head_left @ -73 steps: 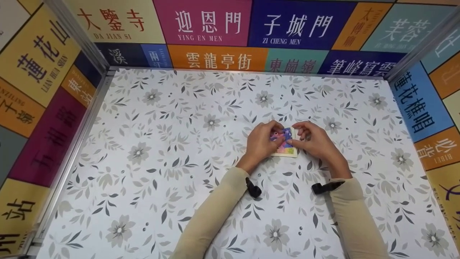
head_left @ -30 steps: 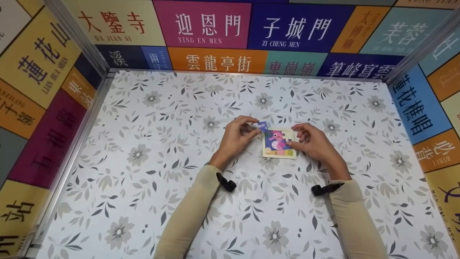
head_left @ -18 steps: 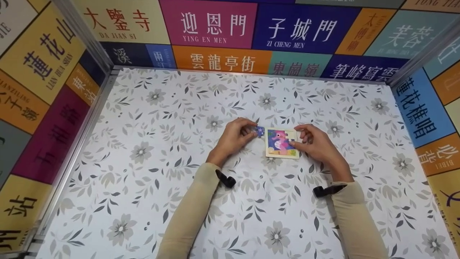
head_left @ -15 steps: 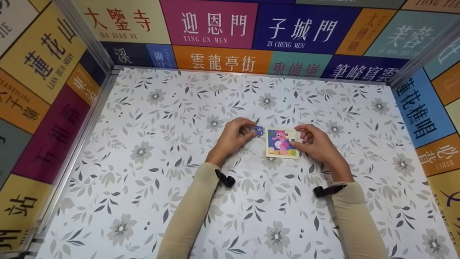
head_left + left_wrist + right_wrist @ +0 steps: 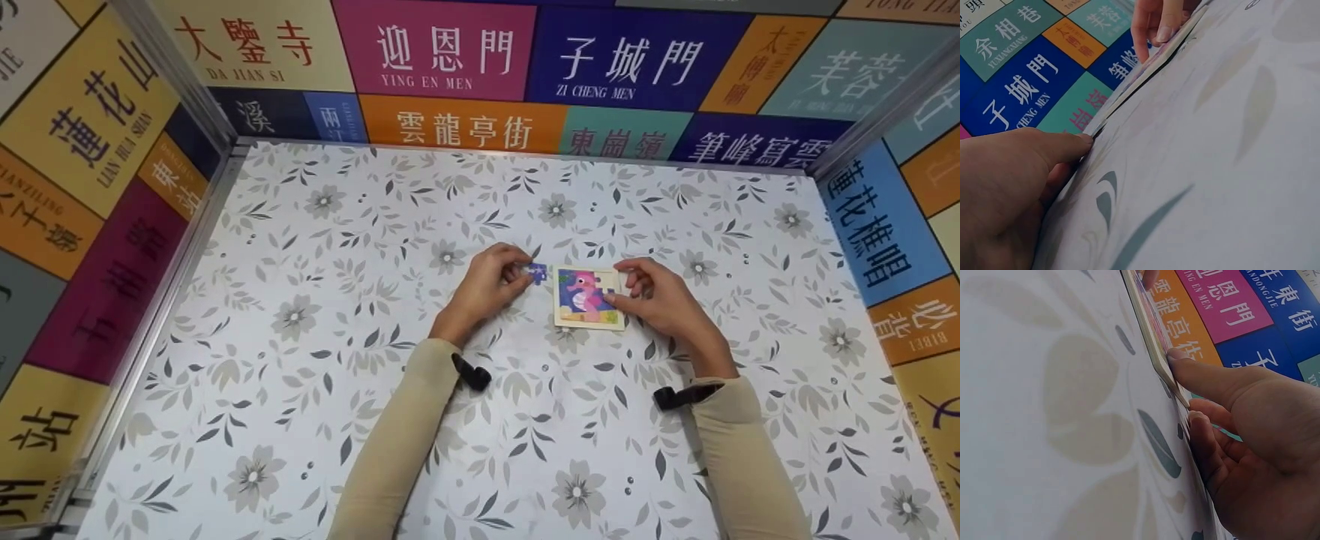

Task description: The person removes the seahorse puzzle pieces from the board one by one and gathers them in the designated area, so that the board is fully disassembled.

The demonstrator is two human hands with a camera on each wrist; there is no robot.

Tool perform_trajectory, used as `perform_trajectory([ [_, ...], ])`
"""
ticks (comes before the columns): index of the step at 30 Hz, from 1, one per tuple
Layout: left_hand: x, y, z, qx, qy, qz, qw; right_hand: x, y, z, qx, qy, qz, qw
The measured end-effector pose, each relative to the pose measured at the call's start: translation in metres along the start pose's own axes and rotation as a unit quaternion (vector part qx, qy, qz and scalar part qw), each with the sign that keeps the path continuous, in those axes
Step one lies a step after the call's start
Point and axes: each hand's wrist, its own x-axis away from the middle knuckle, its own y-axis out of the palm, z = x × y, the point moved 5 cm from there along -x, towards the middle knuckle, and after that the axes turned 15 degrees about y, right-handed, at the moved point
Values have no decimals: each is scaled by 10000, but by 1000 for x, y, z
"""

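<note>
L hand (image 5: 487, 281) pinches a small blue-purple jigsaw pc (image 5: 538, 272) w/ star marks btwn thumb & fingertips. The pc is off to the left of the puzzle board (image 5: 589, 325), just beside its upper-left corner. R hand (image 5: 660, 296) grips the board by its right edge, thumb on top, other fingers by the far right corner; R wrist view also shows that thumb on the board's surface.

What's changed: approx 2 s ago L hand was over the board, hiding part of it. Approx 1 s ago it had the pc up at the board's upper-left corner; now the pc is past that edge, w/ v. little movement in the last half sec. R hand has stayed nr enough put throughout. Upshot for the work in hand: the seahorse picture (image 5: 582, 289) is incomplete, w/ a bare patch (image 5: 606, 279) at upper right, & the pc isn't seated. Whether it fits that patch can't be told.

Further out: beige sleeves (image 5: 397, 427) on both arms, a black wrist device (image 5: 472, 373) at the L cuff & another, the R-cuff device (image 5: 684, 395). Under it all, a white tabletop (image 5: 409, 232) w/ grey floral print; behind, wall panels (image 5: 442, 52) w/ big Chinese characters.
</note>
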Motion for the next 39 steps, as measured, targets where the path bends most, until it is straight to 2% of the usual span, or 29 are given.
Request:
perform_trajectory([
  [29, -1, 1, -3, 245, -6, 147, 9996, -1, -2, 1, 102, -48, 81, 9999],
  [39, -1, 5, 2, 347, -310, 545, 9974, 0, -1, 2, 76, 96, 55, 9999],
])
